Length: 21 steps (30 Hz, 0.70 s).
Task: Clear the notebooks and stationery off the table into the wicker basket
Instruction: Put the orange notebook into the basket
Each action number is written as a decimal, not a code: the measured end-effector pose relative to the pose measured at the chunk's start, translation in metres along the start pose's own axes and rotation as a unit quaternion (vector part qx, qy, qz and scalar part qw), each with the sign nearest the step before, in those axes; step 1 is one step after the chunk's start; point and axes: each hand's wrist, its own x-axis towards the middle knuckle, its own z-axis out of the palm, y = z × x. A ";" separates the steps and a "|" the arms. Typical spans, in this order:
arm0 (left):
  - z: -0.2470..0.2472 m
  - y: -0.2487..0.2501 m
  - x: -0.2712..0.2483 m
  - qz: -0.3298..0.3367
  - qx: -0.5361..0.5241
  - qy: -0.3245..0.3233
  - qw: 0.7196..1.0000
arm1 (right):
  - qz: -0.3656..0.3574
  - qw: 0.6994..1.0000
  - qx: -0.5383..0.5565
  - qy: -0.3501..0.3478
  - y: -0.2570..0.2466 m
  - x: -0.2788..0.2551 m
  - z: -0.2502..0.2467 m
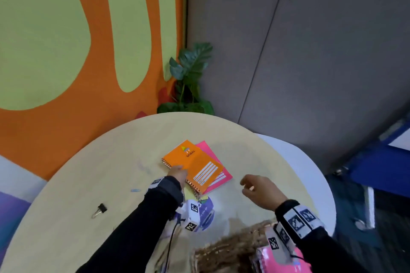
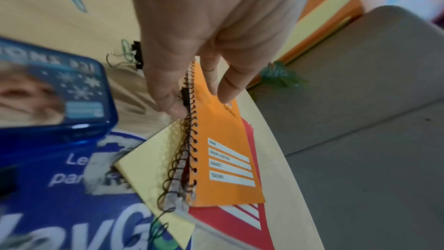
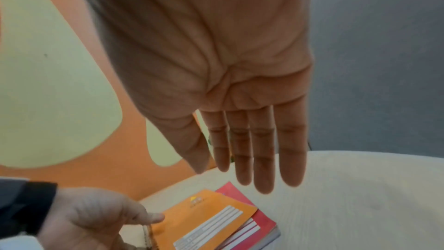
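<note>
Left hand on orange spiral-bound notebook; right hand empty above round table.

Left hand: thumb and fingers pinch the wire-coil edge of the orange spiral-bound notebook, centre of the head view, thumb at the coil, fingertips on the cover. It overlaps a pink notebook and a pale yellow spiral notebook on the light wooden round table. Right hand: fingers straight and together, holding nothing, right of the stack. Brown wicker basket, bottom edge. Black binder clip, lower left.
</note>
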 end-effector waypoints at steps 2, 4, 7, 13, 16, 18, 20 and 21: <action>0.002 0.000 0.014 -0.013 -0.008 0.007 1.000 | 0.012 0.999 -0.031 -0.032 -0.009 0.044 0.004; 0.002 -0.001 0.022 -0.021 -0.014 0.013 1.000 | 0.035 0.996 -0.053 -0.055 -0.016 0.080 0.007; -0.001 -0.001 0.027 -0.013 -0.056 0.094 0.994 | 0.077 0.993 -0.072 -0.054 -0.023 0.121 0.018; -0.029 0.038 -0.033 0.124 -0.237 0.150 0.952 | 0.188 0.980 -0.064 -0.024 -0.033 0.153 0.055; -0.056 0.060 -0.074 0.190 -0.285 0.151 0.927 | 0.207 0.976 -0.073 -0.004 -0.039 0.156 0.065; -0.077 0.062 -0.095 0.222 -0.307 0.149 0.914 | 0.214 0.975 -0.054 -0.022 -0.043 0.156 0.066; -0.097 0.053 -0.112 0.238 -0.312 0.154 0.907 | 0.227 0.973 0.002 -0.047 -0.045 0.155 0.063; -0.108 0.044 -0.121 0.242 -0.322 0.165 0.900 | 0.227 0.972 0.030 -0.057 -0.047 0.154 0.062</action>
